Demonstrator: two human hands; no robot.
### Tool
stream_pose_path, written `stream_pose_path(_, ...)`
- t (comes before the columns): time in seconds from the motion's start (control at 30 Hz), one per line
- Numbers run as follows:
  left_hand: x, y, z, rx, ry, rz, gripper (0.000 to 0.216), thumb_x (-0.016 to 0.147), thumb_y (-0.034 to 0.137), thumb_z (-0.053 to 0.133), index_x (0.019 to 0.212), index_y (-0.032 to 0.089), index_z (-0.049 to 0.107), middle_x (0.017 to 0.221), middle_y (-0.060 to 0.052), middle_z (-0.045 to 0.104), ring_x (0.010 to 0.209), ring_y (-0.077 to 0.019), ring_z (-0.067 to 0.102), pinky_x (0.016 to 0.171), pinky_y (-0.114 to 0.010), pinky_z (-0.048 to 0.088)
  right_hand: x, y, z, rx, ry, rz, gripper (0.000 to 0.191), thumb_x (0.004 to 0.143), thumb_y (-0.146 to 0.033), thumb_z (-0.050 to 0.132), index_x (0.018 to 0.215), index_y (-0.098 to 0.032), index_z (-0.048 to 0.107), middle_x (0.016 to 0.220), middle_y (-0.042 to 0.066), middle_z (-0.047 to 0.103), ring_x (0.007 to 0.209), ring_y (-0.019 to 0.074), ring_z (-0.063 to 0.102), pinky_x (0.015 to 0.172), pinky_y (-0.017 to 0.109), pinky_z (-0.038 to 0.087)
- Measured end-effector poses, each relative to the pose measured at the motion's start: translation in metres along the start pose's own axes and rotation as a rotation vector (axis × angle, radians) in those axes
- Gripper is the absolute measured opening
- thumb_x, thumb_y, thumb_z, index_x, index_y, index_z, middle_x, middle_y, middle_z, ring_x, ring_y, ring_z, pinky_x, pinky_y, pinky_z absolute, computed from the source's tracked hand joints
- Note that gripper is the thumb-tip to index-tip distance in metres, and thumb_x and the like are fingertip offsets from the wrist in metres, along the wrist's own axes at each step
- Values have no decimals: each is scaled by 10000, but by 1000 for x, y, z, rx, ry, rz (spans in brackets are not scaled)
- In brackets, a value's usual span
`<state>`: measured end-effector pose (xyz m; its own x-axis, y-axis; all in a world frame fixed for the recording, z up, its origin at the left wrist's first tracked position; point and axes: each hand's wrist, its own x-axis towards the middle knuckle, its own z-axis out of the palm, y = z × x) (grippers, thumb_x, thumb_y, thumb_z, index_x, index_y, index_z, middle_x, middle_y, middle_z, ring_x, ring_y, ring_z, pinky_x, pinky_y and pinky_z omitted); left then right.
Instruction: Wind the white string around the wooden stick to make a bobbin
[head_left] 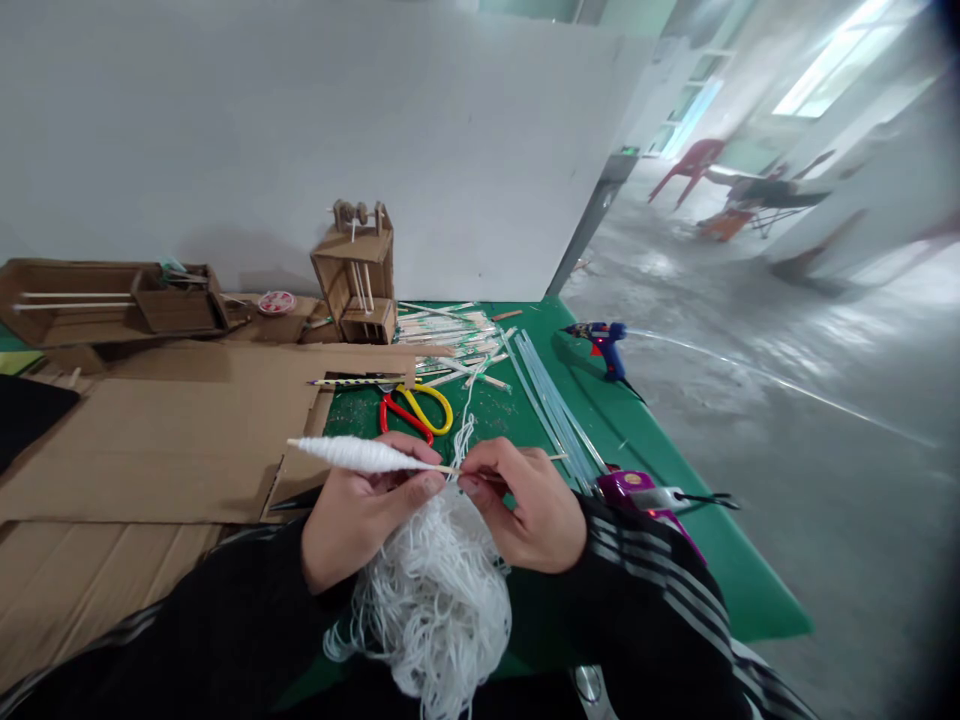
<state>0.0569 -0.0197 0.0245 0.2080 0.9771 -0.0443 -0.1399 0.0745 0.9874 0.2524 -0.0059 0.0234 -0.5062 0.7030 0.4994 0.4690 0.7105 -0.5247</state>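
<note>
A thin wooden stick lies level between my hands, wound thickly with white yarn on its left part. My left hand is closed around the wound part near its tapering right end. My right hand pinches the stick just right of the winding, where a strand of yarn meets it. Below both hands hangs a big loose tangle of white yarn. Beyond my left hand lie scissors with one red and one yellow handle loop.
Cardboard sheets cover the left side, with a cardboard box model behind. Wrapped sticks and clear glue sticks lie ahead. A blue glue gun rests near the green table's right edge, a purple tool beside my right sleeve.
</note>
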Motion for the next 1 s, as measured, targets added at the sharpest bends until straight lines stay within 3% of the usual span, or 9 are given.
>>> stream_pose_path(0.13, 0, -1, -1, -5, 1, -4, 119, 779, 219, 745, 867, 203, 667, 754, 48, 627, 673, -67, 540, 609, -147, 430, 1, 0, -1, -48, -12, -55, 110, 939, -171, 427, 891, -193, 523, 618, -11, 577, 498, 121, 511, 511, 248, 356)
stream_pose_path(0.27, 0, -2, -2, 7, 1, 8, 129, 784, 218, 740, 880, 201, 656, 777, 45, 623, 689, -70, 550, 614, -152, 431, 1, 0, 0, -38, -2, -1, 72, 904, -233, 510, 958, -186, 512, 595, -34, 554, 481, 112, 512, 504, 235, 372)
stream_pose_path(0.5, 1, -4, 2, -23, -55, -48, 182, 825, 284, 690, 922, 194, 566, 789, 17, 647, 765, -128, 646, 664, -212, 468, -1, 1, 3, 23, -9, 4, 57, 897, -166, 492, 945, -197, 497, 597, -37, 560, 464, 102, 505, 477, 220, 361)
stream_pose_path(0.6, -1, -5, 3, 96, -94, -30, 185, 851, 305, 642, 979, 192, 570, 848, -9, 648, 793, -149, 621, 711, -263, 479, 0, 1, 3, 37, 19, 11, 57, 904, -165, 494, 949, -200, 496, 582, -43, 549, 451, 99, 487, 465, 219, 345)
stream_pose_path(0.7, -6, -5, 3, 357, -131, 38, 194, 807, 242, 670, 972, 182, 587, 915, -31, 629, 839, -174, 584, 784, -315, 473, -1, 1, 2, 54, 50, 31, 65, 909, -156, 492, 954, -203, 492, 591, -39, 559, 455, 99, 489, 468, 223, 343)
stream_pose_path(0.8, -12, -3, 2, 521, -106, 78, 216, 786, 180, 665, 977, 190, 564, 939, -29, 607, 870, -184, 575, 819, -330, 464, -2, 1, 2, 73, 59, 72, 72, 912, -156, 489, 963, -207, 486, 584, -49, 526, 448, 96, 459, 459, 225, 328)
stream_pose_path(1.0, -25, 0, -1, 420, -40, -15, 99, 924, 303, 530, 935, 205, 538, 873, -21, 610, 768, -156, 574, 684, -271, 464, -6, 1, 6, 228, 86, 201, 19, 942, -210, 479, 961, -212, 477, 642, -32, 535, 517, 111, 503, 485, 230, 361)
